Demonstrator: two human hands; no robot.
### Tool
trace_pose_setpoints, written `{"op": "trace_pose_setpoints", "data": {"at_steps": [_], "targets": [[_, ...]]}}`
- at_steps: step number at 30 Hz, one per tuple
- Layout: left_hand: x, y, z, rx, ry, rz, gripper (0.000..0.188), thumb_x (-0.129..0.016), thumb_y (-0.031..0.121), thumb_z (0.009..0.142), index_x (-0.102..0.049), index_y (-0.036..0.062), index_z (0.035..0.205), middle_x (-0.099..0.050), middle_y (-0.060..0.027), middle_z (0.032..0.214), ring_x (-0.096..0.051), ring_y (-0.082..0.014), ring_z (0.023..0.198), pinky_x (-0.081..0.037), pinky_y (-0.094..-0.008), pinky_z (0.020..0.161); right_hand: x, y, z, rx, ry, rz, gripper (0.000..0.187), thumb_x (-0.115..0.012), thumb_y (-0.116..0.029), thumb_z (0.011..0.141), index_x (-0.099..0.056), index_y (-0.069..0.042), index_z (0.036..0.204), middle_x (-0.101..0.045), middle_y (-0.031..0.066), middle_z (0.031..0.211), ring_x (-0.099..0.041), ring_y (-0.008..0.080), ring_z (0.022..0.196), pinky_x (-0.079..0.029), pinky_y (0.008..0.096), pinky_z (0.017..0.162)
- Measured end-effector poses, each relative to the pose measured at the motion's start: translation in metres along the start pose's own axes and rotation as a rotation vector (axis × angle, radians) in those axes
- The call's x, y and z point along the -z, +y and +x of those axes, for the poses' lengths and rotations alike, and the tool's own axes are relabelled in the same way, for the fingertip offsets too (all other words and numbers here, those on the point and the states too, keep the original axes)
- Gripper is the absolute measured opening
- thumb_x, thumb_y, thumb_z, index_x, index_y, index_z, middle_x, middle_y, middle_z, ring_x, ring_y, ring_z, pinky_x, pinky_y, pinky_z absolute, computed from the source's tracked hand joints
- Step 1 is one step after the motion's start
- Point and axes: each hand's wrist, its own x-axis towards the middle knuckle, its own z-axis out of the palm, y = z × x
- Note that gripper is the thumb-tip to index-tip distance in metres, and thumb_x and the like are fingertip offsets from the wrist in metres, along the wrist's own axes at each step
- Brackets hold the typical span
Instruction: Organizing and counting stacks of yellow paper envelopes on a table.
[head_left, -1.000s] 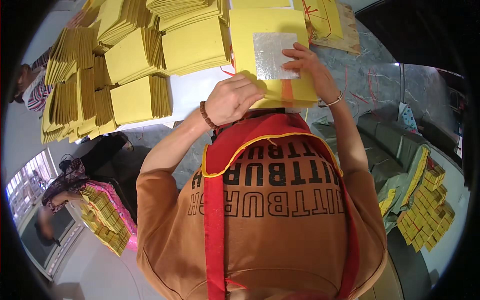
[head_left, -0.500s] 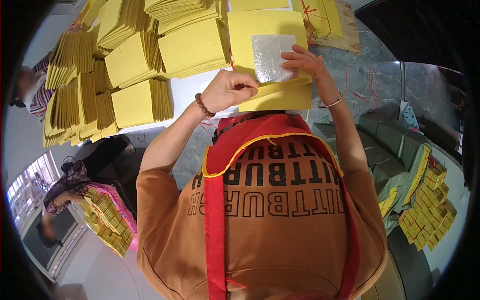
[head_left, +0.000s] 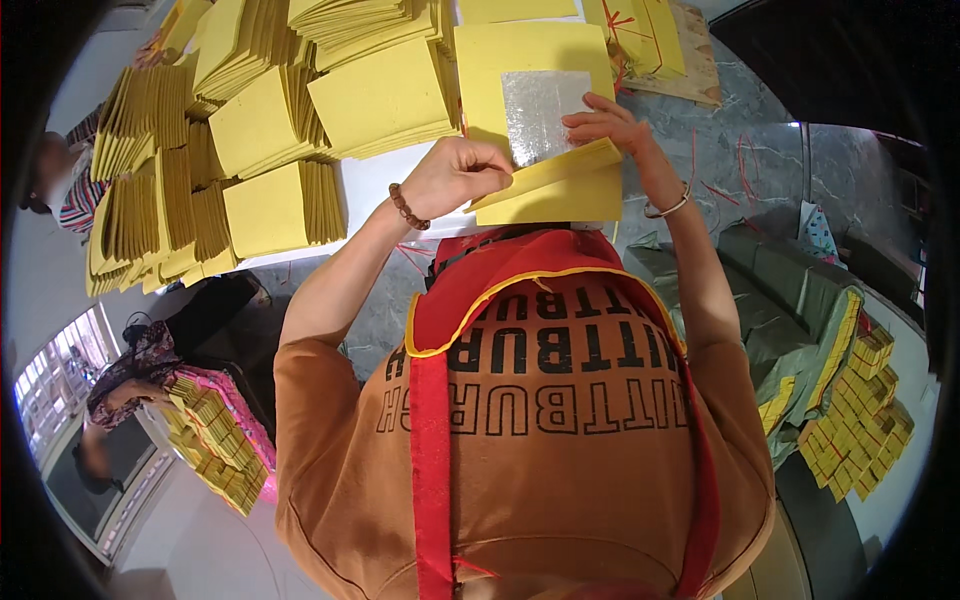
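One shiny silver square [head_left: 537, 115] lies on a partly folded yellow sheet [head_left: 530, 48].

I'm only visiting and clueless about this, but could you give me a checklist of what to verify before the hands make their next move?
1. Left hand has hold of the flap: ok, the fingers pinch its left end.
2. Flap lies flat: not ok, it is raised at a slant.
3. Silver square flat on the yellow sheet: ok where it shows.
4. Right hand at the square: ok, fingertips over its right edge.
5. Right thumb on the flap: cannot tell, the thumb is hidden.
6. Folded stacks out from under both hands: ok, they are left of the sheet.
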Motion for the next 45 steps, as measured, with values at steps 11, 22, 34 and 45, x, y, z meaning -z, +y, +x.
{"op": "trace_pose_setpoints", "data": {"at_steps": [11,22,34,45], "targets": [[0.002,-0.009,0.005,-0.052,0.016,0.021,0.011,-0.058,0.007,0.080,-0.064,-0.0018,0.080,-0.057,0.0011,0.063,-0.048,-0.0035,0.056,-0.039,-0.0207,0.051,0.003,-0.002,0.000,-0.021,-0.023,-0.050,0.054,-0.028,-0.046,0.095,-0.062,-0.007,0.110,-0.054,0.0069,0.125,-0.026,0.0249,0.133,-0.018,0.0393,0.109],[0.022,0.004,-0.013,-0.591,0.132,0.823,0.054,-0.069,0.028,0.074,-0.052,0.0115,0.123,-0.053,-0.0113,0.121,-0.045,-0.0260,0.116,-0.037,-0.0355,0.096,-0.003,0.000,-0.007,-0.143,0.076,0.257,0.023,-0.060,-0.007,0.081,-0.065,-0.009,0.104,-0.057,0.0009,0.122,-0.035,0.0241,0.129,-0.026,0.0378,0.106],[-0.001,-0.010,-0.030,-0.714,0.387,0.942,0.030,-0.058,0.013,0.077,-0.060,0.0068,0.107,-0.061,-0.0102,0.105,-0.057,-0.0266,0.097,-0.047,-0.0354,0.085,-0.004,-0.046,-0.022,0.244,0.115,-0.667,0.025,-0.061,-0.023,0.078,-0.064,-0.019,0.103,-0.063,0.0019,0.112,-0.055,0.0213,0.112,-0.022,0.0449,0.105],[-0.006,-0.009,-0.001,-0.236,0.584,0.480,0.026,-0.049,0.022,0.091,-0.056,-0.0035,0.091,-0.057,-0.0167,0.064,-0.056,-0.0308,0.055,-0.044,-0.0362,0.053,-0.018,-0.035,0.007,-0.548,0.286,0.095,0.029,-0.060,-0.019,0.084,-0.059,-0.005,0.110,-0.064,0.0064,0.104,-0.062,0.0146,0.089,-0.047,0.0320,0.074]]}}
